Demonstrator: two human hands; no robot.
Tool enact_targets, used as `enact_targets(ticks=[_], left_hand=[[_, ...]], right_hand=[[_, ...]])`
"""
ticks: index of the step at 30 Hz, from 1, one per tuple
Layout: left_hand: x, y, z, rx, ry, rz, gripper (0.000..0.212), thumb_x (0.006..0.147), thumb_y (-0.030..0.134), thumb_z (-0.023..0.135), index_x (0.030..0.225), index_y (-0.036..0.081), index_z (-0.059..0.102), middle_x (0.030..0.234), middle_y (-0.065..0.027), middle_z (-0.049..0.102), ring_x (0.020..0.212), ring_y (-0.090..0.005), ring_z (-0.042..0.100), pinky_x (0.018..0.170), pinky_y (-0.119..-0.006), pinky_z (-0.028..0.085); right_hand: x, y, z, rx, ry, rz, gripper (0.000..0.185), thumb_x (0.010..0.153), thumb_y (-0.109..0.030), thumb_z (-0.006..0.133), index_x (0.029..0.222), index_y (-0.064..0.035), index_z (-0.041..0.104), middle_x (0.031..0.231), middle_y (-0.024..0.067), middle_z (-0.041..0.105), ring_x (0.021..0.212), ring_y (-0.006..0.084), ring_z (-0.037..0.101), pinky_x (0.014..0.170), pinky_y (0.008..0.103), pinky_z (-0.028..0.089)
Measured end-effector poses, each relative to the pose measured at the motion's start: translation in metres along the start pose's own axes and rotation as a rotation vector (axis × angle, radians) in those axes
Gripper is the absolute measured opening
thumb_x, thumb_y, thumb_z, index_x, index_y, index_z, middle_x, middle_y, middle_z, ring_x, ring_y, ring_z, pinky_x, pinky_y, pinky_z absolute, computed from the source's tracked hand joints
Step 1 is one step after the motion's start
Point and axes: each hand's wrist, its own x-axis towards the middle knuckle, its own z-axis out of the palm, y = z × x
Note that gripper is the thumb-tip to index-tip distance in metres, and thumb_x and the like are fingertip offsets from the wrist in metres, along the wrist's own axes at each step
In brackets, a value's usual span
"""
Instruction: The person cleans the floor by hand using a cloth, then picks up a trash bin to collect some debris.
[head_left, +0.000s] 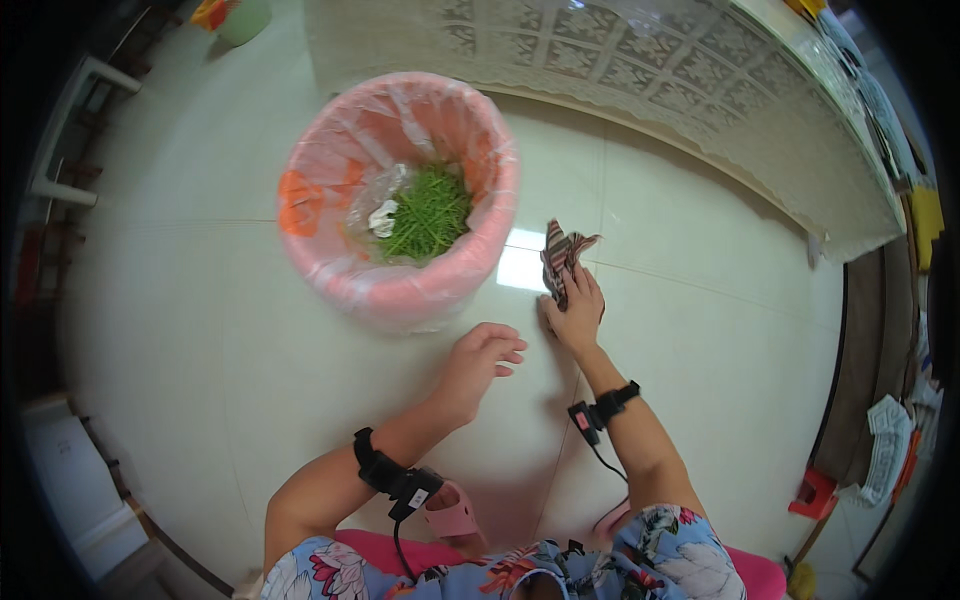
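A crumpled striped cloth (560, 255) is under the fingers of my right hand (577, 311), which grips it over the tiled floor. Its loose end points away from me. My left hand (487, 358) hangs above the floor with its fingers loosely curled and apart, holding nothing. Just beyond it stands a pink bin (420, 296), lined with a clear plastic bag. Inside lie a heap of thin green plant stems (429, 214) and a crumpled piece of white paper (383, 218).
A cabinet draped with a lace cloth (652, 67) runs along the far right. A red plastic stool (813, 493) stands at the right. At the far left there is a light green bucket (246, 21). Pink slippers (450, 514) show near my body.
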Motion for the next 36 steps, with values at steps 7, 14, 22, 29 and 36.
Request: enact_targets(ticks=[7,14,22,29,36], left_hand=[[-0.037,0.050,0.006,0.038,-0.086,0.323,0.014,0.099,0.013,0.054,0.109,0.006,0.060,0.104,-0.0042,0.066,0.096,-0.0115,0.062,0.083,-0.028,0.049],[-0.097,0.123,-0.037,-0.047,0.000,0.581,0.015,0.099,0.010,0.053,0.110,0.004,0.061,0.103,-0.0041,0.066,0.094,-0.0108,0.061,0.083,-0.028,0.050],[-0.186,0.137,-0.110,-0.026,0.315,0.492,0.019,0.100,0.016,0.050,0.112,0.006,0.059,0.109,-0.0070,0.067,0.098,-0.0145,0.062,0.086,-0.031,0.049],[-0.236,0.103,-0.167,-0.183,0.536,0.487,0.021,0.100,0.018,0.050,0.114,0.005,0.059,0.109,-0.0079,0.066,0.099,-0.0153,0.062,0.086,-0.031,0.049],[-0.294,0.013,-0.199,-0.298,0.869,0.609,0.018,0.100,0.016,0.052,0.110,0.004,0.061,0.107,-0.0064,0.068,0.096,-0.0136,0.062,0.083,-0.028,0.048]], right_hand=[[0.017,-0.095,-0.060,0.703,-0.024,0.050,0.033,0.095,-0.020,0.061,0.124,-0.0048,0.057,0.111,0.0105,0.063,0.092,0.0253,0.064,0.081,0.0388,0.051],[0.047,-0.211,-0.100,1.121,-0.472,0.446,0.058,0.090,-0.042,0.067,0.128,0.0002,0.054,0.111,0.0106,0.064,0.091,0.0206,0.065,0.075,0.0339,0.054],[0.076,-0.196,-0.065,1.008,-0.345,0.310,0.024,0.083,-0.012,0.059,0.102,0.0014,0.063,0.091,0.0115,0.065,0.073,0.0239,0.067,0.059,0.0372,0.058],[0.043,-0.252,-0.067,0.907,-0.633,0.243,0.037,0.083,-0.013,0.057,0.116,0.0029,0.060,0.101,0.0123,0.065,0.081,0.0237,0.068,0.068,0.0362,0.060],[-0.019,-0.349,0.005,0.804,-1.091,0.050,0.038,0.086,-0.011,0.061,0.121,0.0019,0.058,0.109,0.0113,0.066,0.092,0.0211,0.067,0.075,0.0340,0.057]])
